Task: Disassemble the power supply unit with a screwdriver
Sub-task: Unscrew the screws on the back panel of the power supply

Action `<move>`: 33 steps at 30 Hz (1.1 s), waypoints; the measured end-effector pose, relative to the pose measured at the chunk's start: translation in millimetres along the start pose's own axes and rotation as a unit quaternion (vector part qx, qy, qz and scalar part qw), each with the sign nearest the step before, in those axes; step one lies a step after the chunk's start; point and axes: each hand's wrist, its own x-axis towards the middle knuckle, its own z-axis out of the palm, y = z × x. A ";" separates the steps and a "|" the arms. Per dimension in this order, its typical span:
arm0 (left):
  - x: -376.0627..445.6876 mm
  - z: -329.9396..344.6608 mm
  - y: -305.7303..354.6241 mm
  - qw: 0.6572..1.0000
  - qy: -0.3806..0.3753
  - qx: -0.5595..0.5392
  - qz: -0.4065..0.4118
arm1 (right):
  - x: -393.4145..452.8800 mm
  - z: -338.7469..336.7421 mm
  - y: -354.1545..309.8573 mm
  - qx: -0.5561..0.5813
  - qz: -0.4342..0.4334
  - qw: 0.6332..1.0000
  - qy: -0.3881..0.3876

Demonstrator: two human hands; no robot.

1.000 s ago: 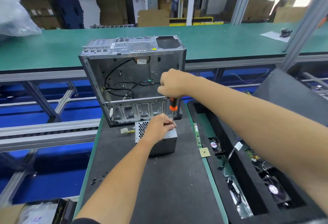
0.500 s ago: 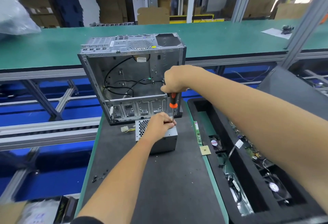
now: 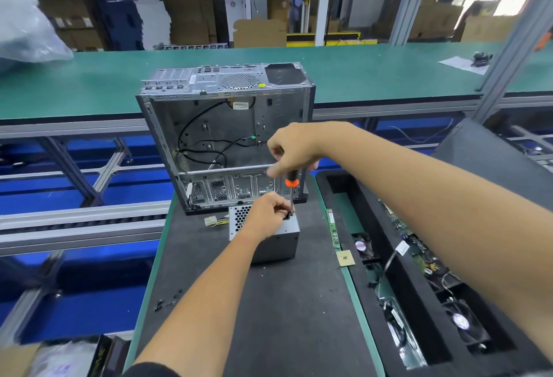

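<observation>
Regripping higher, the right hand (image 3: 294,149) closed around the screwdriver (image 3: 291,188) (turning resumed, probably); left hand (image 3: 266,215) clamped the power supply unit (image 3: 281,242).

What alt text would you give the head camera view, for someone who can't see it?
A person's right hand holds an orange-and-black screwdriver upright on top of a small grey power supply unit, which the left hand steadies. It sits on a dark mat before an empty computer case.
</observation>
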 end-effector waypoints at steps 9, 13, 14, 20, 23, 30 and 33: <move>0.4 -0.5 -2.0 1.000 0.003 0.019 0.004 | -2.9 4.7 8.8 0.039 -0.022 0.999 0.028; 1.5 -0.4 -2.9 1.000 0.002 0.023 0.012 | -1.1 12.0 7.3 0.019 0.001 0.998 0.064; 1.7 -0.4 -3.2 1.000 0.002 0.023 0.011 | 0.4 13.2 6.3 -0.006 0.015 0.997 0.078; 2.3 0.6 -4.6 1.000 0.002 0.019 0.002 | 1.9 8.2 10.6 0.004 -0.028 0.997 0.074; 2.5 0.6 -4.2 1.000 -0.001 0.014 -0.002 | -5.4 4.1 12.2 0.036 -0.047 0.997 0.054; 1.2 0.5 -3.3 1.000 0.000 0.019 -0.001 | -4.6 13.9 3.5 -0.101 0.010 0.990 0.100; 1.2 0.5 -2.6 1.000 0.002 0.014 -0.002 | -2.9 13.0 3.3 -0.061 -0.025 0.994 0.086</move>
